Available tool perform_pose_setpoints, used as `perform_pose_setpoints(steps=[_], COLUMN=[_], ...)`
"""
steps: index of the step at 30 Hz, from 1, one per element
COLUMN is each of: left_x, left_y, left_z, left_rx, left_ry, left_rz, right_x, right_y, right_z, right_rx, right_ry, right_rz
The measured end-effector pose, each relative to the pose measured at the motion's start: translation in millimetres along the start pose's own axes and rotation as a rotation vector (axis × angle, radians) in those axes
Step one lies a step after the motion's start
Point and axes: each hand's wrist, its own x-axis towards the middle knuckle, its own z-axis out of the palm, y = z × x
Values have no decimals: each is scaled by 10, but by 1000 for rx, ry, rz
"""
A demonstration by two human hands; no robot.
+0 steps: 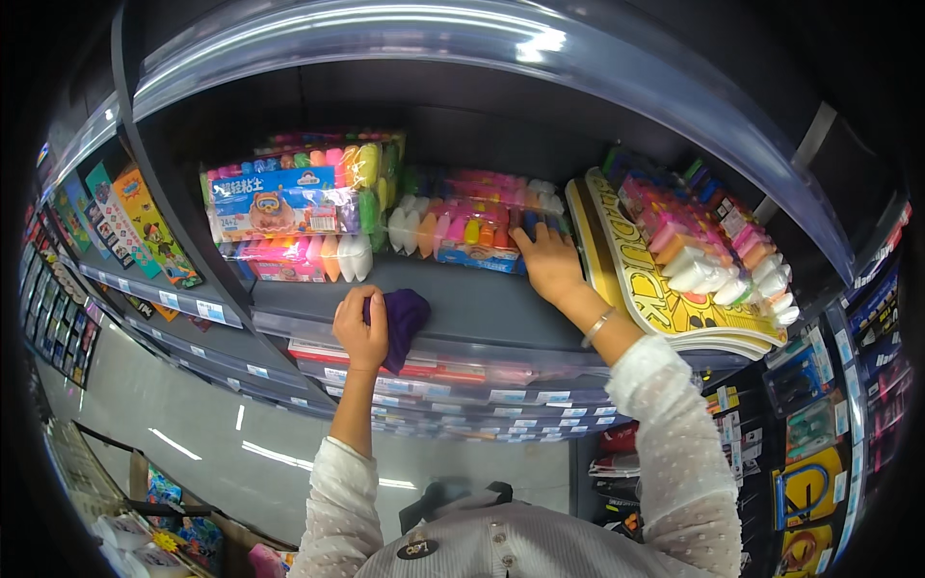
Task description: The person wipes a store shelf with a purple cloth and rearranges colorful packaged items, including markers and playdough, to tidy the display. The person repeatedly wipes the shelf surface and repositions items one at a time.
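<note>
A bunched purple cloth (406,325) is gripped in my left hand (361,329), just over the front edge of a dark shelf (470,300). My right hand (549,264) reaches onto the shelf, its fingers resting on the right end of a clear pack of colourful modelling clay (471,233). Whether those fingers grip the pack or only touch it, I cannot tell. To the left stand stacked clay packs with a blue printed label (274,199). Right of my right hand lie yellow printed pads or books (650,289), with more clay packs (694,235) on top.
A clear plastic shelf lip (340,43) curves overhead. A dark upright divider (170,195) separates the bay with printed boxes (155,224) on the left. Lower shelves carry price tags (506,396). Hanging packaged goods (806,484) line the right side. A carton of goods (173,498) stands lower left.
</note>
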Motion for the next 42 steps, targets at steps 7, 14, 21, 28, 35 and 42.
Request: perform_pose_setpoints(steps=[7,14,21,28,35,42], left_x=[-46,-56,-15,-39,451,1052], left_y=[-12,-138,-46,-38,512,280], left_z=[-20,-24,14,2,351,1559], left_rx=[14,36,94,93,-224,526], left_ry=[16,-18,20,-3,247,-323], left_rz=[13,19,-12,-58,-165,19], right_x=[162,35,-370,-317,-356,-267], right_y=[-328,-350,-364,189,183,34], right_z=[312,218,406,542,699,723], right_rx=[34,-66,653,1111,903,990], right_ry=[-68,61,269,284,343,320], right_rz=[148,130,729,673,675,693])
